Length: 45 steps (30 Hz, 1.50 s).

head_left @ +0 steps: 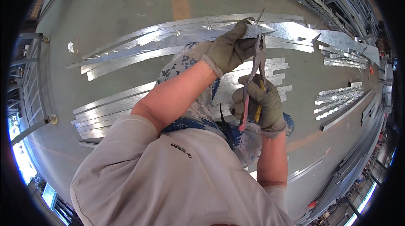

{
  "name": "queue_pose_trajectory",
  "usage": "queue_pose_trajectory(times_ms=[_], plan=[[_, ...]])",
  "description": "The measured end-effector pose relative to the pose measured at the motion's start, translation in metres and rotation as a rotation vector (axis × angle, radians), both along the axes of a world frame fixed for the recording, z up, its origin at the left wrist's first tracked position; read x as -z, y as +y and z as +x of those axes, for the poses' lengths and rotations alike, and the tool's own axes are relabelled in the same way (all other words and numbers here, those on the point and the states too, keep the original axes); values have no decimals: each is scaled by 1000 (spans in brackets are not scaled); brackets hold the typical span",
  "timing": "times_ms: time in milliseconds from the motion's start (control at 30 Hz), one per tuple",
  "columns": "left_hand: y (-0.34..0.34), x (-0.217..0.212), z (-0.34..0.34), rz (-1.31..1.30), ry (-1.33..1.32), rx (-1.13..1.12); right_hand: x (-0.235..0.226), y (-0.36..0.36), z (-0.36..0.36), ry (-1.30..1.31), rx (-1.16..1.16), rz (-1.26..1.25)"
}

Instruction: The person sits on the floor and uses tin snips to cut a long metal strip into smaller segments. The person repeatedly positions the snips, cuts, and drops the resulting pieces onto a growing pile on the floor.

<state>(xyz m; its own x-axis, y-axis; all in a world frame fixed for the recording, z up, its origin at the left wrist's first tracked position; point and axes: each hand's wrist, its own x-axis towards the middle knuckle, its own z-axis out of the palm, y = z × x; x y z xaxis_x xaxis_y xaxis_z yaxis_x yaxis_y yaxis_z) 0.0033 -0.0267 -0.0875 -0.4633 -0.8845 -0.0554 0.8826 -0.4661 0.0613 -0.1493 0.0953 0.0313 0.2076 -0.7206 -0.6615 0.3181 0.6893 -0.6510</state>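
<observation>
My left hand (231,48), in a grey-green work glove, grips a long galvanized metal strip (291,31) with pointed tabs sticking out along it. The strip runs across in front of me, from far left to far right. In my gloved right hand (266,104) is a pair of pliers (258,59) with one pink and one yellow handle. Its jaws point away from me and sit at the strip's near edge, by a bent pointed tab. Whether they clamp that tab I cannot tell. My left fingertips are partly hidden behind the metal.
Flat metal strips (114,110) lie side by side on the green floor under my knees. Stacked toothed strips (339,99) lie to the right, beside a metal bar (346,111). A wheeled metal rack (36,78) stands at left. Long metal profiles (346,6) are piled at far right.
</observation>
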Motion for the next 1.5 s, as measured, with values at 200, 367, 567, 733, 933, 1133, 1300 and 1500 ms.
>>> queue_pose_trajectory(times_ms=[200, 367, 567, 733, 933, 1133, 1300, 1500], plan=[[-4, 7, -7, 26, -87, 33, -26, -11, 12, 458, -98, -38], [-5, 16, -12, 13, -84, 56, -23, -9, 16, 640, -82, -59], [-10, 23, -13, 22, 29, 59, -22, -9, 23, 754, -103, -86], [-11, 27, -14, 22, 20, 51, -12, -10, 22, 850, -119, -156], [-11, 23, -16, 45, -36, 46, -20, -11, 9, 689, -149, -81], [-8, 10, -14, 87, -1, 56, -41, -13, 8, 513, -75, -51], [0, -16, 1, 160, -3, -46, -63, -15, -1, 459, -23, -111], [-15, -31, 13, -49, -16, -45, -104, -19, -36, 496, -12, -153]])
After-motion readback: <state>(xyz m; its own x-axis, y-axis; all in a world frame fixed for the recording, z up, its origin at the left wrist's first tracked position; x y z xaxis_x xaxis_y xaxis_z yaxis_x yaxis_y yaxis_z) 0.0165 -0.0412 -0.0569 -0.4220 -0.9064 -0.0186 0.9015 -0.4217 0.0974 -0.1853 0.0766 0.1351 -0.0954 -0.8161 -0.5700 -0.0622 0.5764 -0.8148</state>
